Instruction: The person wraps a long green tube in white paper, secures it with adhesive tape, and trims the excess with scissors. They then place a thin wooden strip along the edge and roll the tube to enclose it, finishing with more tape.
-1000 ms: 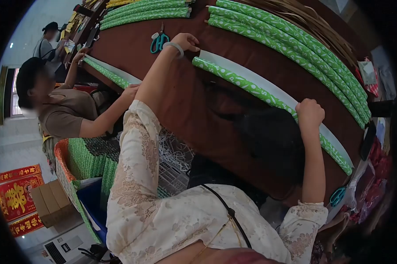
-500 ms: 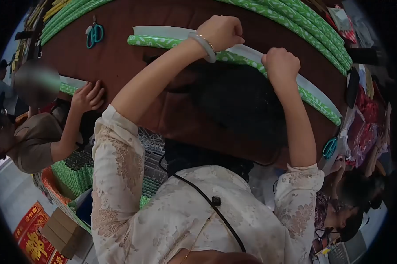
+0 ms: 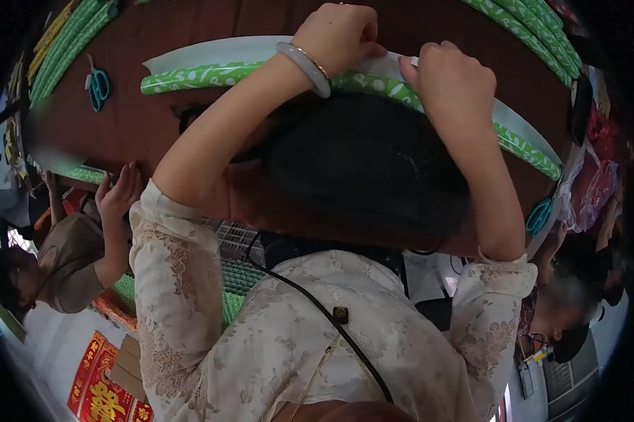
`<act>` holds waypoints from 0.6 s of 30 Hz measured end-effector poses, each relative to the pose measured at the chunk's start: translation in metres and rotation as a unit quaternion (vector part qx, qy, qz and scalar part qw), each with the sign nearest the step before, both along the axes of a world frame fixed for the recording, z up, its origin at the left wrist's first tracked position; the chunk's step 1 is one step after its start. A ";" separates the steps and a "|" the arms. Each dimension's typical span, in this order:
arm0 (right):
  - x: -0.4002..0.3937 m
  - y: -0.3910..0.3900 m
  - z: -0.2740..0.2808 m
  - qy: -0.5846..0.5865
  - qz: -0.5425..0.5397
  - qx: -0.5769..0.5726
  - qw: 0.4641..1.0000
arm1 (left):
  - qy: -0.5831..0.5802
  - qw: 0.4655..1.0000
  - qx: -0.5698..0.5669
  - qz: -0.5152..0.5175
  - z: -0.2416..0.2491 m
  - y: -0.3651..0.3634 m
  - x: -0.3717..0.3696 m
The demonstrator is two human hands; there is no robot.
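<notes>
A long roll of green wrapping paper [image 3: 197,76] with a white pattern lies across the dark table, its loose white edge along the far side. My left hand [image 3: 339,39], with a pale bangle [image 3: 306,68] at the wrist, is closed at that edge, thumb and finger together on the paper. To its right, my right hand [image 3: 456,88] is closed too. A bit of white shows between its thumb and forefinger, seemingly the paper's edge. Fingertips of both hands are partly hidden. A dark rounded shape [image 3: 366,165] blocks the view of the roll's near middle.
Teal scissors [image 3: 98,88] lie on the table [image 3: 169,42] at left, and another teal pair [image 3: 540,216] at right. Finished green rolls [image 3: 74,46] are stacked far left, more rolls [image 3: 531,35] far right. A co-worker's hand [image 3: 117,197] is at the left edge; others sit right.
The view has shifted, and the roll's left end now shows farther left. More of the white edge is visible. My hands remain closed at the paper; white now shows in my right fingers.
</notes>
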State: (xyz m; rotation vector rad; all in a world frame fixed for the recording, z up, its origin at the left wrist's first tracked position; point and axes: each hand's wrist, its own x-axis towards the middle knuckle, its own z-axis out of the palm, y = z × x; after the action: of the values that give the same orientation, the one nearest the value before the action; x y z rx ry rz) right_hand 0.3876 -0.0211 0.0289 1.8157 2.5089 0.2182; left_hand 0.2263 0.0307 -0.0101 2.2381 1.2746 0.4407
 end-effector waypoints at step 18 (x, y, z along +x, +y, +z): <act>0.219 -0.031 0.031 0.346 -0.196 -0.299 0.867 | 0.100 0.983 -0.028 -0.151 0.042 0.023 0.008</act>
State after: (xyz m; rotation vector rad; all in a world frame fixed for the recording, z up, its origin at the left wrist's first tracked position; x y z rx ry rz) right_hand 0.6064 -0.0525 0.0601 2.2584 2.0259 -1.2770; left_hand 0.2346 0.0535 0.0317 2.4219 1.0001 0.0670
